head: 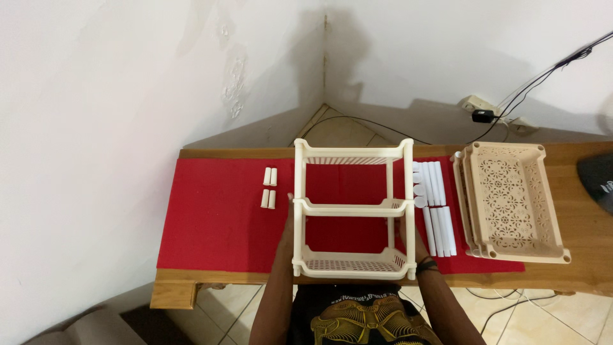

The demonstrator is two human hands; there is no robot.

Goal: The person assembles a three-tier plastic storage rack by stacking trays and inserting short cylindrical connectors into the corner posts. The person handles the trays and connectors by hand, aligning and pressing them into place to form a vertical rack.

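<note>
Plainly cream – three-tiered rack [352, 211]; perforated trays, slim posts

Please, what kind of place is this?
Probably a room in a home, not a workshop: a wooden table with a red cloth stands in a corner of white plaster walls, above a tiled floor, with a power strip.

The single head camera is looking steeply down from above the person, facing the room's corner where two white walls are meeting. It is sitting close over the wooden table [191, 284], taking in its whole red mat [217, 217] and some floor beneath.
</note>
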